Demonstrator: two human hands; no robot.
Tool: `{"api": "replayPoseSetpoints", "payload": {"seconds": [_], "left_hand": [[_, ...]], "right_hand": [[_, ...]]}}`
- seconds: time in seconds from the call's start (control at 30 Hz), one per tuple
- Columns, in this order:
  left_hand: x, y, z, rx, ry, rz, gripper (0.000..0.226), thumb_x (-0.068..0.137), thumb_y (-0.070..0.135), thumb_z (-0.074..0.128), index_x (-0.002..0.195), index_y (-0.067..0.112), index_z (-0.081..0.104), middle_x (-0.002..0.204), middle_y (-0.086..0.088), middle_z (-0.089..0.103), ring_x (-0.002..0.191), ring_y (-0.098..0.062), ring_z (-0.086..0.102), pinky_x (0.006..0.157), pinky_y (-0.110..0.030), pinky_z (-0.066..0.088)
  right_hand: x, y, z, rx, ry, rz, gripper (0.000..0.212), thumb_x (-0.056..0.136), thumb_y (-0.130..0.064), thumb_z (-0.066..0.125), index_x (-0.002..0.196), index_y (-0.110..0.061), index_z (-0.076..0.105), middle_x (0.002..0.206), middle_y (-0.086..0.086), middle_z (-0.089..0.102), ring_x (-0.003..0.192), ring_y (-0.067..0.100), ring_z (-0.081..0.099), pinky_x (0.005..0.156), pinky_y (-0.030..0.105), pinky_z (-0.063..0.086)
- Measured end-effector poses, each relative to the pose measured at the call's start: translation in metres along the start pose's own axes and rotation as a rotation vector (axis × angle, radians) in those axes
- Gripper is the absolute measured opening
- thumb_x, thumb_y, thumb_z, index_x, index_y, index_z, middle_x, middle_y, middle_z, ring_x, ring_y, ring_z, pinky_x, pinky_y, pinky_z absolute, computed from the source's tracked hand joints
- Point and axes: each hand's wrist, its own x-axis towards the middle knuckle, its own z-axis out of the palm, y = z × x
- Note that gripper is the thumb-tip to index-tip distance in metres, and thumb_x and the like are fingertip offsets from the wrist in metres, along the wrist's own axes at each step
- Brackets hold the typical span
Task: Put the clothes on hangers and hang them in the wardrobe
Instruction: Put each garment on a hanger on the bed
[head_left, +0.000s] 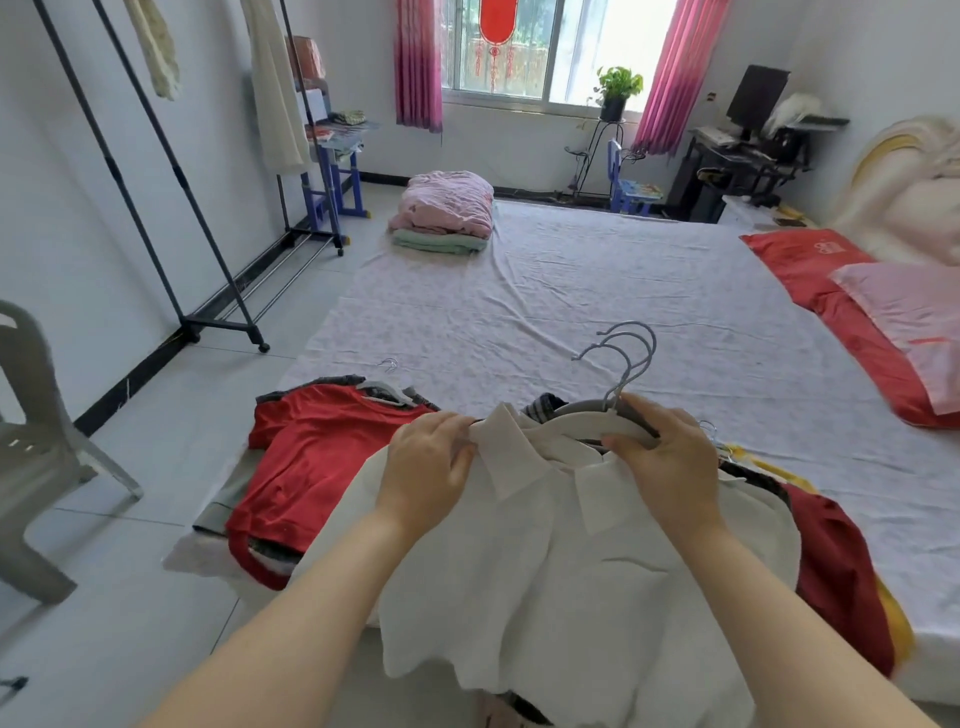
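A white collared shirt (582, 566) hangs over the near corner of the bed. My left hand (428, 467) pinches its collar at the left. My right hand (670, 457) grips a bunch of white hangers (592, 418) whose grey hooks (626, 353) stick up; one hanger end lies under the shirt's collar. A red T-shirt (311, 457) lies to the left with another white hanger (387, 392) in its neck. A dark red garment (836, 571) and a yellow one (893, 618) lie under the white shirt on the right.
A black wheeled clothes rack (171, 208) stands at the left wall with two pale garments (275, 88) hanging on it. A grey plastic chair (36, 447) is at the near left. Folded bedding (444, 213) and red and pink pillows (878, 322) lie on the bed (571, 291).
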Motion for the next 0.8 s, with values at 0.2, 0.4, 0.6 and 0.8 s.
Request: {"api": "replayPoseSetpoints", "payload": {"seconds": [0.2, 0.4, 0.6, 0.8], "left_hand": [[0.124, -0.041, 0.093, 0.008, -0.059, -0.056, 0.027, 0.081, 0.013, 0.057, 0.106, 0.009, 0.066, 0.103, -0.006, 0.067, 0.099, -0.028, 0.060, 0.088, -0.039, 0.041], [0.211, -0.083, 0.172, 0.053, -0.198, -0.148, 0.026, 0.087, 0.013, 0.059, 0.112, 0.014, 0.063, 0.109, -0.002, 0.065, 0.105, -0.025, 0.056, 0.091, -0.036, 0.037], [0.256, -0.133, 0.240, 0.083, -0.333, -0.195, 0.026, 0.090, 0.018, 0.054, 0.115, 0.016, 0.060, 0.113, -0.001, 0.062, 0.108, -0.023, 0.054, 0.093, -0.037, 0.037], [0.271, -0.191, 0.308, 0.173, -0.465, -0.220, 0.041, 0.092, 0.024, 0.051, 0.132, 0.014, 0.046, 0.135, -0.003, 0.048, 0.127, -0.020, 0.040, 0.106, -0.032, 0.026]], "right_hand": [[0.141, 0.069, 0.052, 0.009, -0.048, 0.047, 0.047, 0.066, -0.015, 0.080, 0.109, -0.031, 0.067, 0.089, -0.028, 0.055, 0.095, 0.002, 0.054, 0.093, 0.027, 0.041], [0.241, 0.142, 0.105, -0.024, -0.109, 0.130, 0.044, 0.067, -0.018, 0.079, 0.106, -0.033, 0.068, 0.091, -0.016, 0.059, 0.093, 0.005, 0.055, 0.097, 0.042, 0.041], [0.294, 0.208, 0.159, -0.079, -0.184, 0.179, 0.044, 0.067, -0.019, 0.076, 0.108, -0.034, 0.068, 0.087, -0.019, 0.059, 0.093, 0.008, 0.057, 0.087, 0.026, 0.042], [0.325, 0.276, 0.219, -0.210, -0.272, 0.257, 0.052, 0.072, -0.024, 0.074, 0.121, -0.033, 0.059, 0.111, -0.003, 0.061, 0.109, 0.015, 0.051, 0.099, 0.043, 0.037]]}}
